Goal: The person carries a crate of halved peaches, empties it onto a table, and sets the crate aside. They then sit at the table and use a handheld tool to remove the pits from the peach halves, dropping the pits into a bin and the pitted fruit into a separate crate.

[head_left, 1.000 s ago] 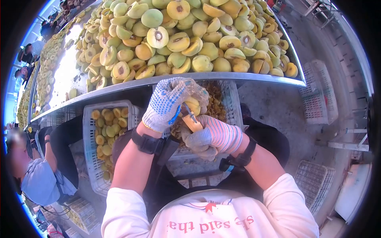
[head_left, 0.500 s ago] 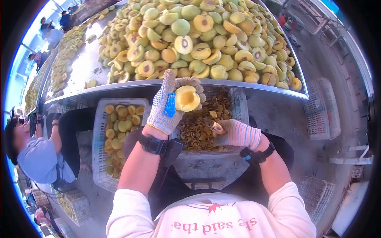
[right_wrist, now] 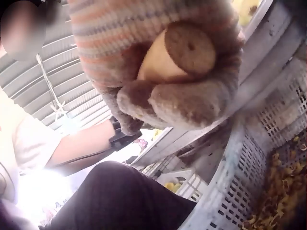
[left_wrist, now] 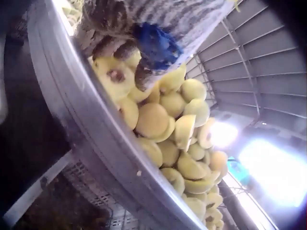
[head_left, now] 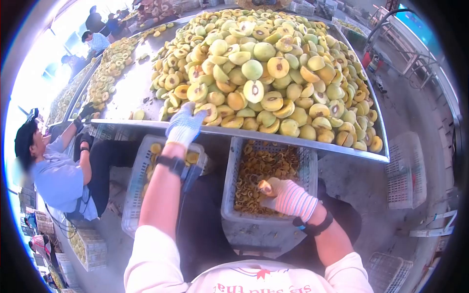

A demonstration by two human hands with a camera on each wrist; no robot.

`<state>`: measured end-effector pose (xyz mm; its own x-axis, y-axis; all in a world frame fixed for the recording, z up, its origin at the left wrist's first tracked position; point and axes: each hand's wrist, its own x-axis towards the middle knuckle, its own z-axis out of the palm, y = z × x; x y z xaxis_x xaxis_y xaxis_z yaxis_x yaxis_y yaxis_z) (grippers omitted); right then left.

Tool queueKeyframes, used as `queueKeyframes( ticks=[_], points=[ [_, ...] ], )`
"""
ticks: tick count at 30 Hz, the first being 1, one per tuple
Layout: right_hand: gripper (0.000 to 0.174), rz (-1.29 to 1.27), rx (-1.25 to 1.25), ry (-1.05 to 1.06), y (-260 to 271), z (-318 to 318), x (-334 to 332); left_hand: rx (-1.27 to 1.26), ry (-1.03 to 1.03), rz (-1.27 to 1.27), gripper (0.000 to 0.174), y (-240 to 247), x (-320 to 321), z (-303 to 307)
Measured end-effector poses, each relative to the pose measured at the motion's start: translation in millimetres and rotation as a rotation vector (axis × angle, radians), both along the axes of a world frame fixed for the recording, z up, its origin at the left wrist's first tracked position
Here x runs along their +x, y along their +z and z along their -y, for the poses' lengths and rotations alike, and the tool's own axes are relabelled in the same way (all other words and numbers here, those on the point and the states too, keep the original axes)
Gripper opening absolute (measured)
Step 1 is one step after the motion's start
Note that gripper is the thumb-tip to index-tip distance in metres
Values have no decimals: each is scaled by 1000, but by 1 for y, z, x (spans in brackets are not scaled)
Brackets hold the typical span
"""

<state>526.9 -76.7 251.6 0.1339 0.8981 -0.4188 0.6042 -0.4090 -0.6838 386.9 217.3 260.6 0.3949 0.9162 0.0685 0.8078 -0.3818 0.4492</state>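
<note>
One heap of fruit halves [head_left: 273, 63], too many to count, is being carried by one desk [head_left: 141, 88]. At the desk's near rim, halves are being touched by the left hand [head_left: 184, 126]; whether its grip is grasping one cannot be told. Below the desk, one wooden handle [right_wrist: 160, 61] is being clasped by the right hand [head_left: 295, 198], above one scrap crate [head_left: 228, 183]. Its curled fingers [right_wrist: 187, 103] are being revealed by the right-wrist view, while being largely hidden in the head view.
</note>
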Motion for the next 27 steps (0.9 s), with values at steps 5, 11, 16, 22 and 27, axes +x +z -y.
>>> queueKeyframes(
  ticks=[5,11,16,22,27],
  points=[
    [39,-73,99,-169,-2,-3,8,60,-29,-59,59,-26,52,-6],
    [39,-147,289,-314,2,-12,-2,-502,-160,721,51,-15,35,16],
    [39,-148,398,-291,4,-15,-12,-1171,-349,1228,50,4,20,98],
    [40,-16,440,-305,2,-7,-7,-1251,-344,1222,56,-4,32,135],
    [39,151,163,-268,6,-11,1,-1153,-354,1104,57,-14,49,150]
  ],
)
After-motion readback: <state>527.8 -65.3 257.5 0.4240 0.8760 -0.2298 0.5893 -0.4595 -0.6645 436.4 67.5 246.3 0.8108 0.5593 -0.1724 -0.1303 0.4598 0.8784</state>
